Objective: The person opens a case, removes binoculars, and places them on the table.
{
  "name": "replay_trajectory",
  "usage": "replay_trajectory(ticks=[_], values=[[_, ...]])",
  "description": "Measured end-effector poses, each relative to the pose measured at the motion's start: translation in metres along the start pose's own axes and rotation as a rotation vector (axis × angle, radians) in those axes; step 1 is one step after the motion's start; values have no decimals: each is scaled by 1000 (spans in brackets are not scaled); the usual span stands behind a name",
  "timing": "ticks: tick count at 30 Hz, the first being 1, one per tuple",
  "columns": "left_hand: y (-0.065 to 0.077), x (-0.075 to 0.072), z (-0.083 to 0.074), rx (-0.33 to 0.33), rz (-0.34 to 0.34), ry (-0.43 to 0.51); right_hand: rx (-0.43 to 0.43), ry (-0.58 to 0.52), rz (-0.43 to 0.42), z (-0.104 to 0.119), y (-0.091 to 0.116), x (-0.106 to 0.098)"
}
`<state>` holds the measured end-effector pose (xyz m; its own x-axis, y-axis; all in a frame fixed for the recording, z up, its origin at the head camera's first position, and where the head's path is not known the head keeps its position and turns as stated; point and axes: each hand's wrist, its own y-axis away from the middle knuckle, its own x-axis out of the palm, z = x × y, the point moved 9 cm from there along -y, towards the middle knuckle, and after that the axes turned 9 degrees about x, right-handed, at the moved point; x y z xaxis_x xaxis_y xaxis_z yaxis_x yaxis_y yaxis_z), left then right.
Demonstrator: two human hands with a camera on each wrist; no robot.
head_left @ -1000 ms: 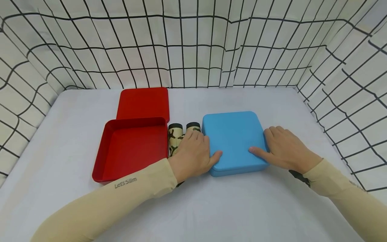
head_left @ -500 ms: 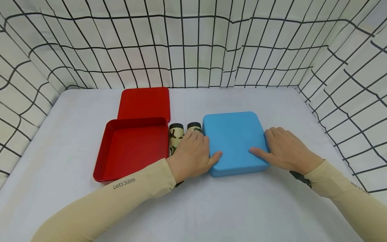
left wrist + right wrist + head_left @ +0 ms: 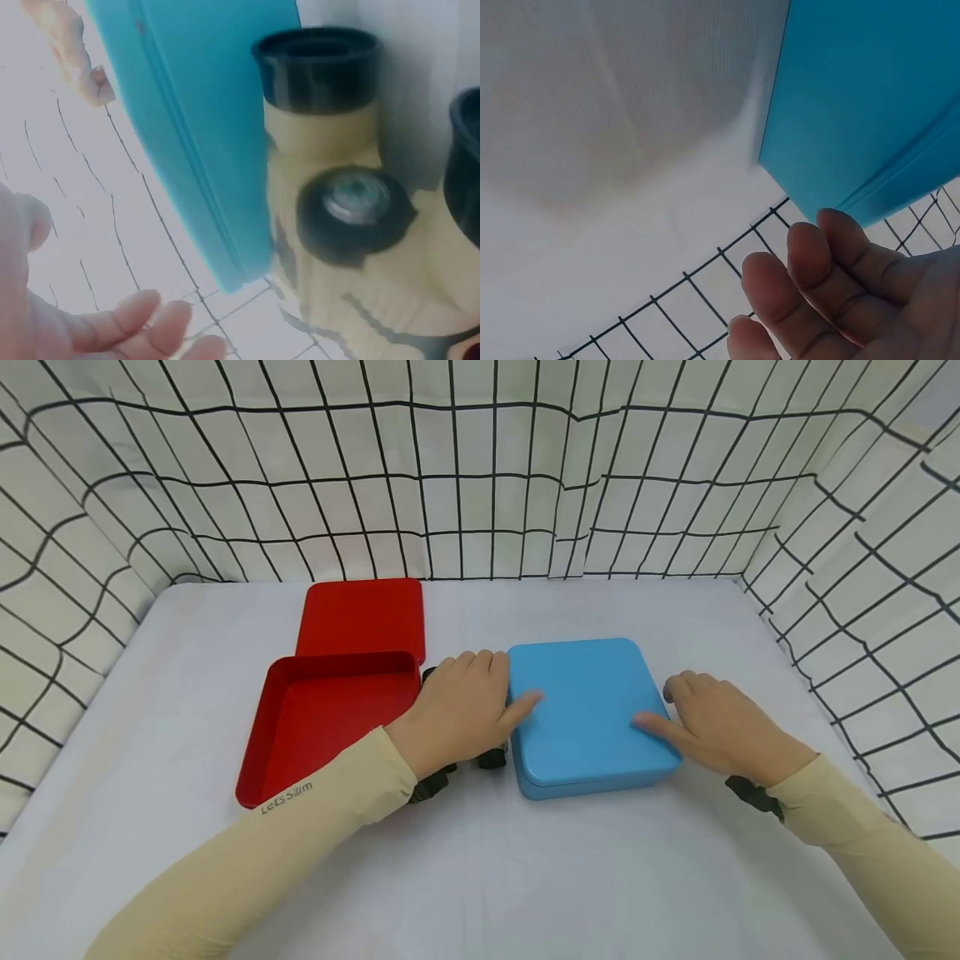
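A closed blue box (image 3: 585,710) lies right of centre on the white table. My left hand (image 3: 457,706) hovers over the camouflage binoculars (image 3: 322,139), which stand between the blue box and an open red box (image 3: 337,727). In the head view the hand hides most of the binoculars; only black end parts show. The left wrist view shows that hand's fingers apart from them, loosely bent and holding nothing. Beside the blue box's right side is my right hand (image 3: 720,722), its thumb over the lid edge and its fingers loosely bent. Whether the thumb touches the lid I cannot tell.
Behind the red box, its red lid (image 3: 363,617) lies flat and folded back. A black wire grid (image 3: 457,477) encloses the table at the back and both sides. White cloth (image 3: 562,877) covers the tabletop.
My left hand has lifted and shifted left and away from me, its thumb coming off the blue box's corner. My right hand has eased slightly right, off the box's side. The boxes stay put.
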<state>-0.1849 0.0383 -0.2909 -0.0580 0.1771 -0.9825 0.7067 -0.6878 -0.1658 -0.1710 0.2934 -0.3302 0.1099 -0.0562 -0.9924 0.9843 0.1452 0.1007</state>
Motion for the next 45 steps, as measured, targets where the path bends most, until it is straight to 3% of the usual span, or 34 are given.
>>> replay_trajectory(ticks=[4,8,14,20,24,29,33,40,45], values=[[-3,-3,12,-11,-65,192,43,-93,20,-9,-2,-3],[-2,2,20,-71,-69,484,69,-218,17,-15,-5,-7],[0,14,30,-235,28,819,136,-411,49,-25,-9,-9],[7,30,34,-405,129,1154,229,-587,163,-35,-12,-5],[11,36,30,-476,162,1338,249,-742,232,-41,-12,-2],[16,42,25,-547,218,1425,253,-933,302,-42,-12,4],[16,46,24,-565,232,1458,289,-1044,351,-42,-13,9],[15,52,22,-590,224,1556,293,-1120,411,-40,-15,17],[15,52,23,-598,217,1543,277,-1133,411,-38,-16,17]])
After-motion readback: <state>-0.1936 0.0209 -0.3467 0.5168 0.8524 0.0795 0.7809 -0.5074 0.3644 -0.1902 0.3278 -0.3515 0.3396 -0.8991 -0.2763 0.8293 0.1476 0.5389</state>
